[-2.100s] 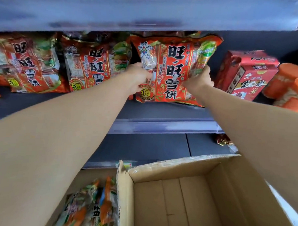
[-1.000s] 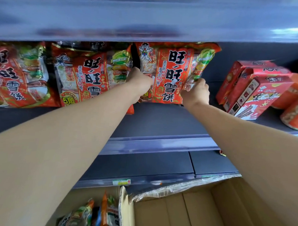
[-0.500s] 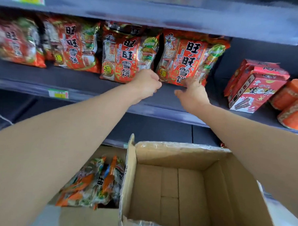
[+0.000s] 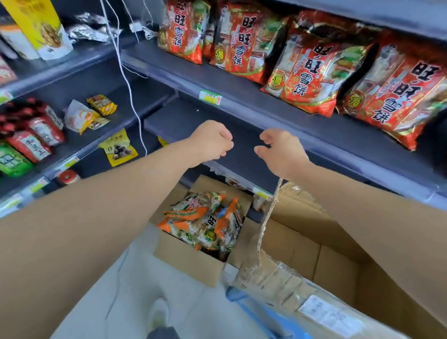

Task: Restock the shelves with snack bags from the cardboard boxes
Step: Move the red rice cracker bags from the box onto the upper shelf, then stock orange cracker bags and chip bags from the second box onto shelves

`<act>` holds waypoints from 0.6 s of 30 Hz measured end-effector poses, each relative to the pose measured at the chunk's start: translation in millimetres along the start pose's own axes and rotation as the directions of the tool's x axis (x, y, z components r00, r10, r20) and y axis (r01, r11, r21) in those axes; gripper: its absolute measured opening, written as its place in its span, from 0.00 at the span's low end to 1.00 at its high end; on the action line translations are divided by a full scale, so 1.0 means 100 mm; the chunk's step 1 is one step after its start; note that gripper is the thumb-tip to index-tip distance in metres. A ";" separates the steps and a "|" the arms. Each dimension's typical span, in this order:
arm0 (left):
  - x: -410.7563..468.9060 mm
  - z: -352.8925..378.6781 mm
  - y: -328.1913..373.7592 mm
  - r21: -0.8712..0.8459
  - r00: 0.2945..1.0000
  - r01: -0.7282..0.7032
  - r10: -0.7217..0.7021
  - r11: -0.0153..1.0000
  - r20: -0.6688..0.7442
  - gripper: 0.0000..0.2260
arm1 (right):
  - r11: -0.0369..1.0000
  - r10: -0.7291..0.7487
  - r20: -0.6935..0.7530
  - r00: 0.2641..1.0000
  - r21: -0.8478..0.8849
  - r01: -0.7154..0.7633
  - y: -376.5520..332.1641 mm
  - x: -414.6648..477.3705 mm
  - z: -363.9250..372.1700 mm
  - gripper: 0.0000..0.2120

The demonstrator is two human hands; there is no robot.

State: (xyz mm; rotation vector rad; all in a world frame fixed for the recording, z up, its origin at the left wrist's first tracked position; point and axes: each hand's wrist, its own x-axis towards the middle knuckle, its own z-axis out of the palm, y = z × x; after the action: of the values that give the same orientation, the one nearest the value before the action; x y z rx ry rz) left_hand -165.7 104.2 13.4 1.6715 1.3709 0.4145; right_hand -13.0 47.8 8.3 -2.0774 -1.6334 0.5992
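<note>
Several red snack bags stand in a row on the grey shelf at the upper right. My left hand and my right hand hang side by side below that shelf, fingers loosely curled, holding nothing. Under them a small cardboard box on the floor holds orange and green snack bags. A large cardboard box at the lower right shows only its bare inside.
Shelves on the left carry yellow, red and green packets. A white cable hangs down between the shelf units. A blue handle sits under the large box. My shoe is on the pale floor.
Both hands have let go of the red bag on the shelf and drawn back and down. The view has swung left, bringing the left shelves and the floor box into sight.
</note>
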 end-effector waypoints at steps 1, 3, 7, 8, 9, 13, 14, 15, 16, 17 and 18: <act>0.02 -0.11 -0.13 0.002 1.000 0.017 -0.017 1.000 -0.001 0.08 | 1.000 -0.005 0.017 1.000 -0.001 0.005 -0.11 0.06 0.13 0.20; 0.12 -0.32 -0.40 0.006 0.999 0.044 -0.044 0.999 0.006 0.10 | 1.000 0.005 0.046 0.999 -0.004 -0.005 -0.34 0.21 0.41 0.20; 0.42 -0.78 -0.89 0.035 0.996 0.078 -0.080 0.996 0.042 0.08 | 0.995 0.096 0.100 0.990 -0.021 -0.095 -0.75 0.53 0.99 0.18; 0.50 -0.88 -1.01 0.041 0.994 0.088 -0.090 0.995 0.056 0.07 | 0.992 0.124 0.109 0.986 -0.028 -0.122 -0.83 0.60 1.12 0.17; 0.59 -0.98 -1.11 0.047 0.992 0.097 -0.100 0.994 0.076 0.05 | 0.988 0.152 0.113 0.982 -0.032 -0.149 -0.90 0.68 1.26 0.16; 0.88 -1.20 -1.46 0.100 0.977 0.130 -0.145 0.986 0.159 0.03 | 0.964 0.264 0.144 0.954 -0.031 -0.263 -1.05 0.93 1.64 0.16; 0.96 -1.21 -1.52 0.107 0.973 0.134 -0.151 0.985 0.175 0.03 | 0.957 0.290 0.156 0.944 -0.039 -0.288 -1.06 0.98 1.70 0.16; 1.04 -1.22 -1.56 0.109 0.969 0.137 -0.156 0.985 0.192 0.03 | 0.950 0.314 0.164 0.935 -0.048 -0.310 -1.06 1.03 1.75 0.16; 1.11 -1.21 -1.60 0.111 0.964 0.141 -0.162 0.984 0.209 0.03 | 0.941 0.338 0.167 0.926 -0.048 -0.335 -1.05 1.06 1.79 0.16; 1.18 -1.20 -1.62 0.121 0.960 0.144 -0.169 0.982 0.225 0.03 | 0.931 0.363 0.168 0.917 -0.036 -0.362 -1.03 1.10 1.83 0.16; 1.25 -1.19 -1.65 0.133 0.956 0.145 -0.174 0.980 0.237 0.03 | 0.922 0.384 0.168 0.908 -0.025 -0.386 -1.01 1.14 1.87 0.16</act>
State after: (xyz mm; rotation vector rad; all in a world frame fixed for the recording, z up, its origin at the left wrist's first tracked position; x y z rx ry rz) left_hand -310.5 263.5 -89.7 1.6275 1.3492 0.0308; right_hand -175.7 193.0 -94.0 -2.4196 -1.2998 0.9337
